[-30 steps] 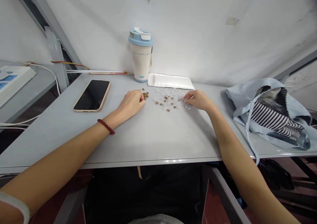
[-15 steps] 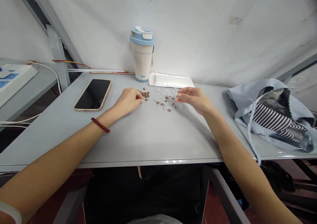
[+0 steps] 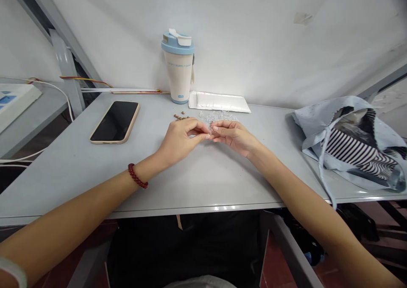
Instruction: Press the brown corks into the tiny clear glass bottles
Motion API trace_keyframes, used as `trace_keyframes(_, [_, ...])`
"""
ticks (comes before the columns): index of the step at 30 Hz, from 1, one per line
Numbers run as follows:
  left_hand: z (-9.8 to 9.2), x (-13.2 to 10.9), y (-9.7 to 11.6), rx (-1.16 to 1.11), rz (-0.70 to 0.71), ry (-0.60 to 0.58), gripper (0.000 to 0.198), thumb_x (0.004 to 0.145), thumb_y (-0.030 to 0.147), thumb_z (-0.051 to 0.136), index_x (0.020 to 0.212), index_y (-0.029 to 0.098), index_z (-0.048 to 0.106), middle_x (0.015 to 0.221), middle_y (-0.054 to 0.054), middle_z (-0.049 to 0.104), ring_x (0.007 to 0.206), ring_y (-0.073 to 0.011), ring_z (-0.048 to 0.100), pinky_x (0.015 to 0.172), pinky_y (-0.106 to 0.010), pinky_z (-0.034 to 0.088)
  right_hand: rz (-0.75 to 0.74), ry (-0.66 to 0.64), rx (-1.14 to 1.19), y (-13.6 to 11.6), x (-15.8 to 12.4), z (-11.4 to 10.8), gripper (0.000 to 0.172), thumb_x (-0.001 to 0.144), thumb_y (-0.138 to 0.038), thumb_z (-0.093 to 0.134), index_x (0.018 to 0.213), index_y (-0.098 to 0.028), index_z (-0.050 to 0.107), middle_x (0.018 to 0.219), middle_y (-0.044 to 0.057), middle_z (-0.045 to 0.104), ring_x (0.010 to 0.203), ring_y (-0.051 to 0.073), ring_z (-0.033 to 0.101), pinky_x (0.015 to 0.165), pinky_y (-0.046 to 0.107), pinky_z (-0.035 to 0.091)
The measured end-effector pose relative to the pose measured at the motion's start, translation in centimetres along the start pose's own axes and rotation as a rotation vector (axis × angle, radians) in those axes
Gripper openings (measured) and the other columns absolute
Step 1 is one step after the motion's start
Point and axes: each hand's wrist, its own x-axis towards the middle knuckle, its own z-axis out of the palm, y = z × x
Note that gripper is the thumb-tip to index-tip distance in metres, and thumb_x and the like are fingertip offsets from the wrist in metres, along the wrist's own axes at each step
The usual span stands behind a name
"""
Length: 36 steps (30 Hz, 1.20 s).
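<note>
My left hand and my right hand meet fingertip to fingertip over the grey table. A small clear plastic piece shows at the pinched fingers of the right hand. The left thumb and forefinger are pinched against it, and what they hold is too small to make out. Just beyond the left hand lie small brown pellets, partly hidden by it. Behind my right hand, loose clear plastic pieces are scattered, some of them covered by the fingers.
A flat white packet lies at the back beside a cream tumbler with a blue lid. To the left rests a phone. On the right sits a light-blue cloth bag. The table's front edge runs before me.
My left hand has moved right from the brown pellets, and my right hand has shifted left. Their fingertips now meet. The view has shifted slightly.
</note>
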Motion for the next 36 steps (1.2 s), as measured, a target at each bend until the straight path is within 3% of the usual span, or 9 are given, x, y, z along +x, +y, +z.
trace_keyframes(6, [0.2,-0.3,0.3,0.046,0.107,0.009,0.005,0.080,0.016,0.069,0.077,0.019,0.071,0.082,-0.002,0.073,0.077,-0.0154,0.067,0.077,-0.033,0.059,-0.015,-0.039,-0.020,0.0,-0.1,-0.2,0.018,0.075,-0.030,0.079,0.085,-0.017,0.073,0.079,0.003,0.072,0.076,0.013,0.066,0.078,0.028,0.054])
trace_keyframes(12, [0.2,-0.2,0.2,0.046,0.096,-0.001,0.006,0.079,0.020,0.072,0.074,0.019,0.069,0.081,-0.002,0.072,0.076,-0.0153,0.065,0.074,-0.031,0.058,-0.003,-0.072,-0.012,0.1,-0.1,-0.1,0.013,0.074,-0.028,0.080,0.078,-0.017,0.074,0.074,0.000,0.067,0.062,0.009,0.056,0.071,0.028,0.051])
trace_keyframes(19, [-0.1,-0.2,0.7,0.209,0.218,-0.049,0.013,0.084,0.020,0.067,0.072,0.020,0.067,0.075,-0.002,0.072,0.070,-0.0144,0.064,0.069,-0.029,0.052,-0.006,-0.073,-0.024,0.1,0.0,-0.1,0.014,0.072,-0.030,0.080,0.076,-0.018,0.074,0.075,0.000,0.067,0.055,0.007,0.050,0.065,0.028,0.049])
trace_keyframes(23, [-0.2,-0.4,0.3,0.243,0.161,-0.084,0.008,0.084,0.026,0.070,0.085,0.018,0.068,0.083,-0.002,0.070,0.073,-0.0149,0.065,0.072,-0.029,0.055,-0.036,-0.103,-0.082,-0.1,-0.1,-0.3,0.015,0.072,-0.030,0.079,0.078,-0.017,0.074,0.071,0.000,0.066,0.056,0.008,0.052,0.062,0.028,0.047])
trace_keyframes(28, [-0.1,-0.6,-1.0,0.354,0.196,-0.190,0.024,0.091,0.027,0.061,0.114,0.019,0.064,0.091,-0.004,0.068,0.079,-0.0164,0.065,0.078,-0.032,0.054,-0.065,-0.072,-0.118,-0.3,-0.2,-0.3,0.020,0.071,-0.029,0.081,0.080,-0.016,0.069,0.072,-0.001,0.065,0.055,0.008,0.052,0.060,0.028,0.047])
trace_keyframes(33, [-0.1,-0.8,-1.0,0.411,0.297,-0.279,0.017,0.095,0.022,0.055,0.110,0.017,0.060,0.096,-0.006,0.064,0.080,-0.0159,0.062,0.077,-0.031,0.053,-0.021,-0.070,-0.085,-0.2,-0.2,-0.2,0.036,0.067,-0.029,0.083,0.089,-0.019,0.056,0.069,-0.002,0.066,0.052,0.009,0.053,0.054,0.027,0.045])
trace_keyframes(36, [0.0,-1.0,-0.9,0.453,0.320,-0.296,0.011,0.095,0.020,0.054,0.105,0.016,0.058,0.095,-0.007,0.062,0.079,-0.0161,0.061,0.073,-0.030,0.052,-0.031,-0.109,-0.106,-0.1,-0.2,-0.2,0.035,0.070,-0.027,0.082,0.091,-0.020,0.055,0.066,-0.003,0.065,0.054,0.010,0.055,0.054,0.026,0.045])
